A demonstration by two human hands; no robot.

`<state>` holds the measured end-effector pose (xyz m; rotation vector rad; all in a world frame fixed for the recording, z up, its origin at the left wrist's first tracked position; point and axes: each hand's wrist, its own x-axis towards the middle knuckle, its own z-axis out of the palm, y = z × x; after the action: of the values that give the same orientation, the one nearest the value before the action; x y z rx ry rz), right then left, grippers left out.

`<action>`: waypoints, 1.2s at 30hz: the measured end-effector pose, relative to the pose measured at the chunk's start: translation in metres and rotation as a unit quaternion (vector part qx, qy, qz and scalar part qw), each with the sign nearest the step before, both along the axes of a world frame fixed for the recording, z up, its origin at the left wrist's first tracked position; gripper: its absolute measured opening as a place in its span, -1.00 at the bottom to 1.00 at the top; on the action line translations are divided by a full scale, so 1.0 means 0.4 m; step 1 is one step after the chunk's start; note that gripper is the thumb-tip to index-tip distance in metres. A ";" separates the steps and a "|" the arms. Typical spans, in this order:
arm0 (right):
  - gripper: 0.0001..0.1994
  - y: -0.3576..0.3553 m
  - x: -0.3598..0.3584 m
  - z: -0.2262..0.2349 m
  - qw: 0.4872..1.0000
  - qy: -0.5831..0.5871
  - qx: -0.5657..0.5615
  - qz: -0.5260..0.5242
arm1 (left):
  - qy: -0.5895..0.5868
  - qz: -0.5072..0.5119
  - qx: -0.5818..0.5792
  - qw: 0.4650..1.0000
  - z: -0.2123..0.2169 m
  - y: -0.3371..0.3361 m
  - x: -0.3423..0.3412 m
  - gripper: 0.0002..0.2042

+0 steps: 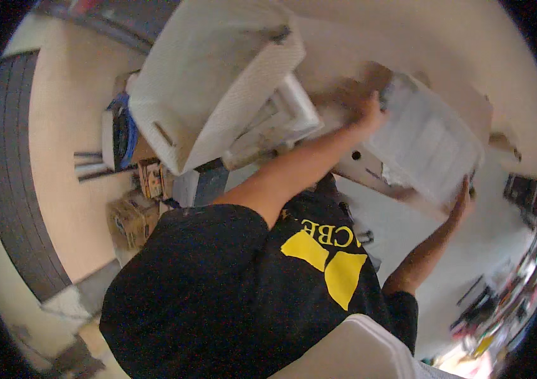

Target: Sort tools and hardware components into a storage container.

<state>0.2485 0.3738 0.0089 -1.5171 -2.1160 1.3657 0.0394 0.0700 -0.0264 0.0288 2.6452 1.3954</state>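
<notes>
Both my hands hold a translucent white plastic tub (426,145) with ribbed sides, raised and tilted in front of me. My left hand (369,114) grips its upper left edge, the arm stretched out. My right hand (461,203) is pressed against its lower right edge, fingers partly hidden behind the rim. My black T-shirt (218,290) with a yellow print fills the lower middle of the view. What the tub holds cannot be made out.
A big white box (218,82) leans at the upper left, with a white frame-like piece (290,114) beside it. Cardboard boxes (132,218) and a blue item (124,126) sit below it. Assorted clutter (508,303) lies at the lower right.
</notes>
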 end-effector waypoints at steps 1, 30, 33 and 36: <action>-0.29 0.035 0.034 -0.032 1.000 -0.027 0.003 0.014 | 0.070 -0.027 -0.058 0.995 0.036 -0.007 0.045 -0.47; -0.71 -1.194 -0.016 0.079 0.935 -0.073 0.257 0.234 | 0.159 -0.253 -0.203 0.932 0.665 -1.201 -0.407 -0.55; -0.72 -1.213 0.003 0.047 0.933 -0.093 0.221 0.269 | 0.009 -0.295 -0.141 0.945 0.667 -1.205 -0.425 -0.58; -0.72 -1.219 0.008 0.027 0.926 -0.106 0.203 0.300 | 0.029 -0.284 -0.196 0.938 0.669 -1.212 -0.434 -0.59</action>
<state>0.2517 -0.1136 0.0198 -0.9198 -2.9269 0.8217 -0.1342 -0.4147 0.2412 0.7305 2.5960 0.6832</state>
